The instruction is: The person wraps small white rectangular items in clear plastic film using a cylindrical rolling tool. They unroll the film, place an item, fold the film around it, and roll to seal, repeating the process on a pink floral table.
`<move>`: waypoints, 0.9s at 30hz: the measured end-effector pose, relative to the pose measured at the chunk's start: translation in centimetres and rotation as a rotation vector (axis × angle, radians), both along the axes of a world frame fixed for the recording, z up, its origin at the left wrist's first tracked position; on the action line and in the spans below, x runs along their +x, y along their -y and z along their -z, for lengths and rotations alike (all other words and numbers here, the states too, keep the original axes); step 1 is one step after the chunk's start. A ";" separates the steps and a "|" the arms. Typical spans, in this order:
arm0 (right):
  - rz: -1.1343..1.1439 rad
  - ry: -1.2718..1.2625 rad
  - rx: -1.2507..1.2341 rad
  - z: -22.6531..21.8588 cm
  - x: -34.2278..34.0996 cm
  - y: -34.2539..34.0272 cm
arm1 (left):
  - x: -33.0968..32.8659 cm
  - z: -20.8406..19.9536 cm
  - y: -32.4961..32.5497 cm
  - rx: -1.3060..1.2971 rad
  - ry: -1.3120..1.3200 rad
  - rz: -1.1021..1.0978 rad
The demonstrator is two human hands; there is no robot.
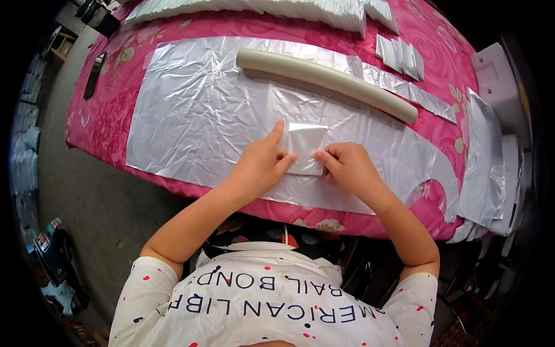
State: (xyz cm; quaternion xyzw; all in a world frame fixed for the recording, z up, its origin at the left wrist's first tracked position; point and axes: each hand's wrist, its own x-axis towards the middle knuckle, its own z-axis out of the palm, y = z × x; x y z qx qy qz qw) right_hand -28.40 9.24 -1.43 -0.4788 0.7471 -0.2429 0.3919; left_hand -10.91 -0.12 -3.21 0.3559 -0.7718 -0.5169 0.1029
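Observation:
A small folded square of clear plastic film (306, 147) lies on a large crinkled clear plastic sheet (202, 110) spread over a table with a pink flowered cloth (115, 98). My left hand (261, 165) presses on the square's left edge, forefinger stretched along it and thumb on top. My right hand (347, 165) pinches the square's right edge with curled fingers. Both hands hold the folded piece flat near the table's front edge.
A long beige tube (326, 78) lies across the sheet behind my hands. Rows of folded white pieces (260, 8) line the far edge, with a few more (400, 55) at back right. A stack of plastic sheets (485, 162) hangs at the right. A dark flat object (93, 75) lies far left.

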 end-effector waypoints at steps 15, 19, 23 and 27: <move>0.012 0.109 0.159 0.2 -0.8 1.3 | -1.6 0.6 -2.4 -0.817 0.005 0.282; 0.000 0.041 0.133 -0.2 -0.3 1.2 | -1.7 2.2 -3.1 -0.733 0.140 0.281; -0.003 -0.037 0.119 -0.4 -0.2 1.0 | -1.7 2.8 -3.2 -0.743 0.135 0.291; -0.170 -0.319 0.145 -1.6 0.2 0.2 | -1.6 3.0 -3.4 -0.735 0.131 0.294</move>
